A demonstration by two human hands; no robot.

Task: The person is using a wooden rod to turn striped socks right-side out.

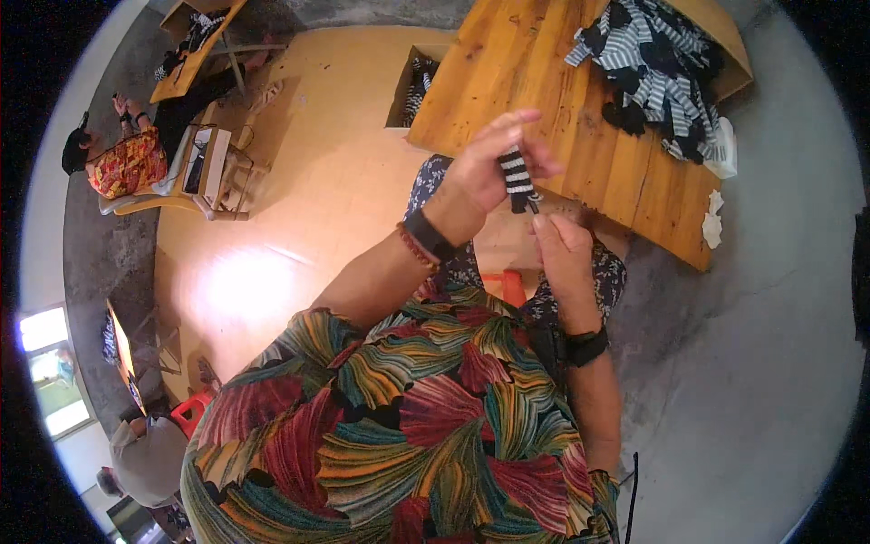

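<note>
Hands (494, 172), two, on one striped sock (517, 172)

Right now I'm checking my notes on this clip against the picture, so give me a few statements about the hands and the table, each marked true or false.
1. The left hand holds a black-and-white striped sock. True.
2. The right hand rests flat on the wooden table. False: it is raised, its fingertips at the sock's dark lower end.
3. A pile of striped socks lies on the table's far right part. True.
4. Both wrists are bare. False: each wears a dark band, and the left also a beaded bracelet.
5. The cardboard box stands on the table. False: it sits on the floor beside the table.
</note>
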